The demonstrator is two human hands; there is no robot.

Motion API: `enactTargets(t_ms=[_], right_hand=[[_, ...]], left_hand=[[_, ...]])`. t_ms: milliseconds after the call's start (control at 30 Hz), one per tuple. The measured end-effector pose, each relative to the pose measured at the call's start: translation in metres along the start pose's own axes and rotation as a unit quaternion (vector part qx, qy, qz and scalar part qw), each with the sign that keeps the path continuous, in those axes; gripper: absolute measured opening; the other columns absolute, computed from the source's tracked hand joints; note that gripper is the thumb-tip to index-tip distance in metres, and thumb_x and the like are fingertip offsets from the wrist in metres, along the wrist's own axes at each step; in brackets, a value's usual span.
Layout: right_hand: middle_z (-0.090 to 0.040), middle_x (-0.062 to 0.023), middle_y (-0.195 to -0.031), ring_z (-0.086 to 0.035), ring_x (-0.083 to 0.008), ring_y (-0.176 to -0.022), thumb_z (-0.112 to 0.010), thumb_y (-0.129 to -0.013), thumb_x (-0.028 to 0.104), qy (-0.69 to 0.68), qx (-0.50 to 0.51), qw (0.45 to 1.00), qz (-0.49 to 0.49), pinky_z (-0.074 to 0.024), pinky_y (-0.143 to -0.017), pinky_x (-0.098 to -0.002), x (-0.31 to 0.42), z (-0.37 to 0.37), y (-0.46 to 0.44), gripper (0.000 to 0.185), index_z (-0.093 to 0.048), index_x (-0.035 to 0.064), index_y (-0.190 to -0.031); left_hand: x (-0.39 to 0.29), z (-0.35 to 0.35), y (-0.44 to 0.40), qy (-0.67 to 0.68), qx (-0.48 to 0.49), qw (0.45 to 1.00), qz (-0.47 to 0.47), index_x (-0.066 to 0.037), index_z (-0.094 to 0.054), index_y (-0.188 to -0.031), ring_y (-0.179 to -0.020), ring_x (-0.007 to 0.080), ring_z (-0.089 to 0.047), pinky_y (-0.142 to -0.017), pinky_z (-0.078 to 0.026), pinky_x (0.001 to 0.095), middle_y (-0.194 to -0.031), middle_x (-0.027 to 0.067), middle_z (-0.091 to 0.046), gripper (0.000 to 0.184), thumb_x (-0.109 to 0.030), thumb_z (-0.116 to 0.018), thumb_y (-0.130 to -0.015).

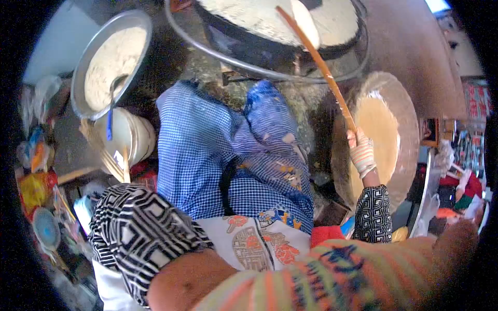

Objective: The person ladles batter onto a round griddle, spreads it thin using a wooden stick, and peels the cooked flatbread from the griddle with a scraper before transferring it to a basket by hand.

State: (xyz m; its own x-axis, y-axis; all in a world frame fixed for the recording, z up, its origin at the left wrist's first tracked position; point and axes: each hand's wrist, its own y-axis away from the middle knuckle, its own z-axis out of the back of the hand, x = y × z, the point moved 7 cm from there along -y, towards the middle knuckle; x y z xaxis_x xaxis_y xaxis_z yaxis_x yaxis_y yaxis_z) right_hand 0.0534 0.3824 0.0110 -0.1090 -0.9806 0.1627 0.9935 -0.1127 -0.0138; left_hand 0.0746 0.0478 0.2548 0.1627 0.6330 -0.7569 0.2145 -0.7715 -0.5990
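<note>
Nearest, the left hand (358, 267) looms, blurred, its grip impossible to tell; beyond, the right hand (361, 151) clamps the wooden stick (330, 78) by its near end, presumably for reach, tip over the round griddle (259, 49).

Wooden stick (322, 67) slants across the edge of the griddle (249, 47)

Long, brown and white-flecked, the stick has its far end over the griddle and its near end outside, to the right. The griddle is round and dark-sided, cut off by the view. A cream-coloured layer (238, 19) coats its top. Behind the stick, over the griddle, shows a smooth white piece (309, 23); whether they join is unclear.
</note>
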Motion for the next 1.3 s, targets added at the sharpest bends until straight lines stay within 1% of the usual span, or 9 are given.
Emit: enactTargets(t_ms=[267,400,433,467,667,867,933,1033,1300], right_hand=[[-0.063,-0.0214,-0.069,-0.062,-0.0418,-0.063,-0.062,-0.09,0.02,0.009,0.051,0.999,-0.005,-0.0471,-0.055,-0.0524,-0.004,-0.015,0.011,0.018,-0.061,0.0035,-0.096],[-0.065,-0.0203,-0.071,-0.063,-0.0411,-0.066,-0.058,-0.092,0.026,0.07,-0.037,0.995,0.059,-0.0489,-0.06,-0.0529,0.017,0.005,-0.013,0.023,-0.059,0.0045,-0.101],[-0.065,-0.0202,-0.071,-0.063,-0.0409,-0.067,-0.057,-0.092,0.027,0.108,-0.034,0.993,0.043,-0.0491,-0.061,-0.0531,0.021,0.012,-0.019,0.024,-0.058,0.0049,-0.102],[-0.065,-0.0203,-0.071,-0.063,-0.0402,-0.066,-0.056,-0.093,0.028,0.116,-0.024,0.993,0.01,-0.0492,-0.062,-0.0536,0.028,0.018,-0.026,0.024,-0.057,0.0066,-0.103],[-0.062,-0.0192,-0.064,-0.062,-0.0402,-0.061,-0.055,-0.093,0.029,0.119,-0.097,0.987,0.046,-0.0492,-0.057,-0.0534,0.065,0.037,-0.05,0.023,-0.055,0.0067,-0.095],[-0.061,-0.0194,-0.063,-0.061,-0.0402,-0.057,-0.058,-0.093,0.033,-0.116,-0.031,0.99,0.07,-0.0493,-0.051,-0.0503,0.058,0.007,0.004,0.026,-0.055,0.0076,-0.092],[-0.064,-0.0212,-0.069,-0.062,-0.0412,-0.061,-0.056,-0.094,0.037,0.088,-0.012,0.996,0.028,-0.0497,-0.055,-0.0517,0.056,0.011,0.007,0.029,-0.056,0.0083,-0.092],[-0.064,-0.0217,-0.069,-0.062,-0.0431,-0.062,-0.049,-0.098,0.031,0.105,-0.082,0.986,-0.096,-0.0486,-0.058,-0.0542,0.028,0.034,-0.021,0.025,-0.056,0.008,-0.091],[-0.066,-0.0177,-0.074,-0.065,-0.0392,-0.071,-0.054,-0.092,0.023,-0.007,-0.006,0.999,-0.043,-0.0505,-0.065,-0.0522,0.021,-0.019,-0.022,0.014,-0.055,0.0085,-0.093]], left_hand=[[0.006,-0.007,-0.02,0.008,0.021,0.997,0.072,-0.003,-0.054,-0.115,-0.09,0.0184,-0.058,-0.078,-0.051,0.0348,-0.1,0.0125,-0.059,0.028,-0.02,-0.054,-0.092],[0.046,-0.068,0.033,-0.282,-0.009,0.959,0.018,-0.003,-0.053,-0.109,-0.092,0.0227,-0.058,-0.077,-0.05,0.0435,-0.098,0.012,-0.059,0.029,-0.028,-0.051,-0.093],[0.039,-0.069,0.032,-0.38,-0.028,0.924,-0.026,-0.004,-0.053,-0.106,-0.095,0.026,-0.057,-0.077,-0.049,0.0487,-0.099,0.0123,-0.058,0.031,-0.032,-0.051,-0.093],[0.077,-0.051,0.045,-0.313,0.019,0.906,0.286,0.0,-0.051,-0.115,-0.103,0.0349,-0.056,-0.086,-0.048,0.0471,-0.109,0.02,-0.056,0.038,-0.028,-0.054,-0.089],[0.092,0.1,0.183,-0.772,-0.18,0.508,0.338,0.0,-0.041,-0.137,-0.131,0.0388,-0.038,-0.11,-0.026,0.0539,-0.137,0.0194,-0.045,0.06,-0.022,-0.061,-0.084],[0.117,0.116,0.189,-0.806,-0.156,0.453,0.347,0.002,-0.041,-0.137,-0.136,0.0383,-0.035,-0.114,-0.018,0.0583,-0.144,0.0203,-0.041,0.066,-0.028,-0.063,-0.082],[0.119,0.115,0.189,-0.807,-0.158,0.45,0.348,0.002,-0.042,-0.137,-0.137,0.0379,-0.034,-0.114,-0.016,0.0607,-0.144,0.0202,-0.042,0.067,-0.029,-0.063,-0.082],[0.12,0.117,0.191,-0.815,-0.14,0.442,0.349,0.002,-0.042,-0.137,-0.138,0.0376,-0.033,-0.113,-0.012,0.0645,-0.143,0.0201,-0.043,0.066,-0.031,-0.061,-0.083],[0.118,0.123,0.194,-0.829,-0.145,0.409,0.353,0.0,-0.044,-0.136,-0.136,0.037,-0.036,-0.112,-0.009,0.0652,-0.142,0.019,-0.045,0.06,-0.03,-0.056,-0.085]])
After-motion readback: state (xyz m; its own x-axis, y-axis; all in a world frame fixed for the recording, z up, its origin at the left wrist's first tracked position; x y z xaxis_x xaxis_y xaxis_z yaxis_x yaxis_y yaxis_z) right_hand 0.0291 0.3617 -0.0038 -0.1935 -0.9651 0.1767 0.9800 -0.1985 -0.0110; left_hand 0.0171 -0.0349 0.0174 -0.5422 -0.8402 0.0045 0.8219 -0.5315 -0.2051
